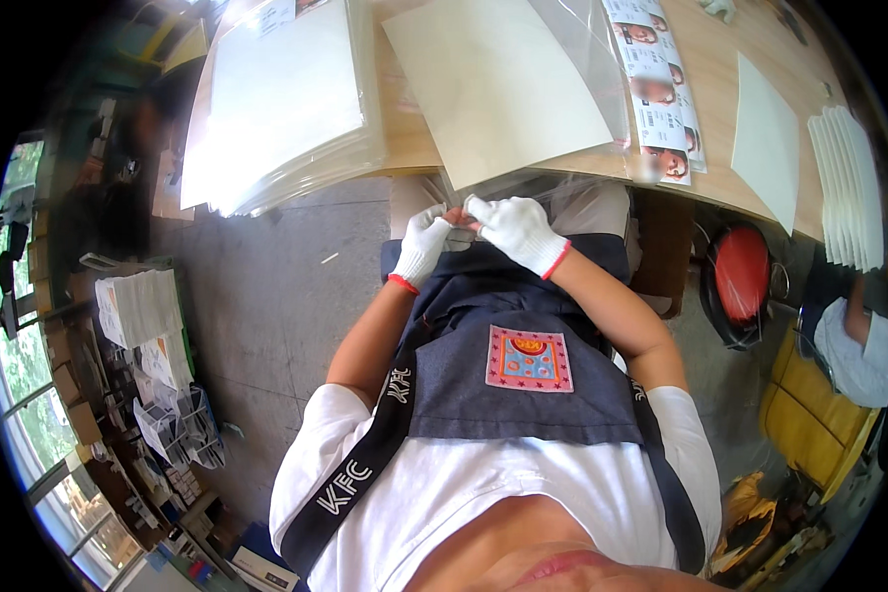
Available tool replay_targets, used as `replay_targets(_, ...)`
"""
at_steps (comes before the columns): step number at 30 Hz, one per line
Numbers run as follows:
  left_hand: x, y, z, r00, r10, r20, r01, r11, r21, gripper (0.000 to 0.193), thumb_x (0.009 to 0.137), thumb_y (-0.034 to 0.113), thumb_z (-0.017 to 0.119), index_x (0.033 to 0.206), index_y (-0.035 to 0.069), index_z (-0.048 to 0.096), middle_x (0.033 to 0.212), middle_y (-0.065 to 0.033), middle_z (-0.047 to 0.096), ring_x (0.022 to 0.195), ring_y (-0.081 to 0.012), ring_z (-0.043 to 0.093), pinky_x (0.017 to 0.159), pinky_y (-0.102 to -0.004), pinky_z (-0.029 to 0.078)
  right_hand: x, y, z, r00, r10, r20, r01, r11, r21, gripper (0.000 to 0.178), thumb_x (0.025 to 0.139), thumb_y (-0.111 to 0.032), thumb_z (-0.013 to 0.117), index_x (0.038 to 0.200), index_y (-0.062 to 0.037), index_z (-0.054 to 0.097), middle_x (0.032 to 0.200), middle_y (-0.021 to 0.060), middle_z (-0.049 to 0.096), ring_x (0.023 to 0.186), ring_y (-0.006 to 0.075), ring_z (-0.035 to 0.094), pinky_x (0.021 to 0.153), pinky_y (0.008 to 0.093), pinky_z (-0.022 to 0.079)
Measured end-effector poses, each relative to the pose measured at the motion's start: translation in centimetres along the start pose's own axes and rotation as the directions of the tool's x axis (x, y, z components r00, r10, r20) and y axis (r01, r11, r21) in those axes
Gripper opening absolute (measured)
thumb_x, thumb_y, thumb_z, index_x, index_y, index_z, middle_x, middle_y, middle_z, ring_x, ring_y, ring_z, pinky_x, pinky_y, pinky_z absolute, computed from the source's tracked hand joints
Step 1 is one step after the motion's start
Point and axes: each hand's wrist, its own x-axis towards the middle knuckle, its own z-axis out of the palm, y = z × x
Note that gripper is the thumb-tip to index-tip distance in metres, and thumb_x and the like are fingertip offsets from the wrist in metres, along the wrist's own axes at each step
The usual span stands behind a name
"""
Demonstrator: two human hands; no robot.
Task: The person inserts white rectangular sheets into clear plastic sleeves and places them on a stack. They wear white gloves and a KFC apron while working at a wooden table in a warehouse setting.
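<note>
My left hand (424, 243) and my right hand (516, 227) meet in front of the table's near edge, above my lap. Both wear white knit gloves with red cuffs, and some bare fingertips show. The fingers of each hand are closed in a pinch; what lies between them, if anything, is too small to make out. Just beyond the hands, a large cream sheet (503, 94) reaches over the table edge with one corner. Clear plastic film (594, 59) lies under and beside it, and more of it hangs below the edge.
On the table, a pile of white sheets in clear plastic (286, 89) overhangs at the left. Printed strips with portraits (656, 94), a pale sheet (765, 143) and a fanned white stack (847, 187) lie rightward. A red-seated stool (741, 271) and yellow chair (809, 409) stand at right.
</note>
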Motion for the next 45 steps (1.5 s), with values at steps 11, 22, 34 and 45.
replay_targets(11, -1.2, -0.8, -0.2, 0.994, 0.085, -0.074, -0.091, 0.992, -0.086, 0.021, 0.092, 0.022, 0.057, 0.09, 0.001, 0.059, 0.08, -0.0087, 0.065, 0.066, -0.0158, 0.064, 0.059, -0.0268, 0.053, -7.8, 8.0, -6.1, 0.615, 0.788, 0.009, -0.22, 0.16, 0.962, 0.014, 0.092, -0.016, 0.05, 0.082, -0.0056, 0.054, 0.074, 0.0066, 0.058, 0.056, 0.015, 0.06, 0.047, 0.026, 0.047)
replay_targets(22, 0.5, -0.4, -1.8, 0.351, 0.878, 0.325, -0.458, -0.142, 0.877, 0.034, 0.066, -0.001, 0.068, 0.098, 0.008, 0.062, 0.113, -0.0105, 0.058, 0.103, -0.0359, 0.054, 0.086, -0.0417, 0.047, -22.7, 14.6, -5.6, 0.489, 0.788, 0.374, -0.685, 0.613, -0.393, 0.024, 0.085, -0.03, 0.054, 0.09, -0.0076, 0.063, 0.087, 0.0178, 0.064, 0.085, 0.0356, 0.062, 0.072, 0.0482, 0.048)
replay_targets(34, 1.9, -1.2, -2.9, 0.534, 0.845, 0.039, -0.575, 0.329, 0.749, 0.015, 0.077, 0.009, 0.068, 0.075, 0.008, 0.054, 0.075, -0.0017, 0.054, 0.069, -0.0193, 0.051, 0.063, -0.0312, 0.043, -5.5, 12.4, -6.4, 0.911, 0.32, -0.259, -0.318, 0.947, 0.054, 0.028, 0.08, -0.033, 0.065, 0.072, -0.0073, 0.058, 0.075, 0.01, 0.063, 0.068, 0.0284, 0.062, 0.059, 0.0383, 0.047)
replay_targets(45, 0.4, -2.0, -1.4, 0.941, 0.173, -0.291, -0.27, 0.903, -0.336, 0.022, 0.087, 0.028, 0.063, 0.094, 0.009, 0.054, 0.079, 0.0004, 0.054, 0.063, -0.0083, 0.05, 0.05, -0.022, 0.039, -9.6, 9.3, -0.3, 0.295, 0.828, 0.476, -0.314, -0.387, 0.867, 0.006, 0.087, -0.015, 0.059, 0.084, -0.0098, 0.058, 0.058, -0.0047, 0.05, 0.038, 0.0049, 0.04, 0.033, 0.0216, 0.034)
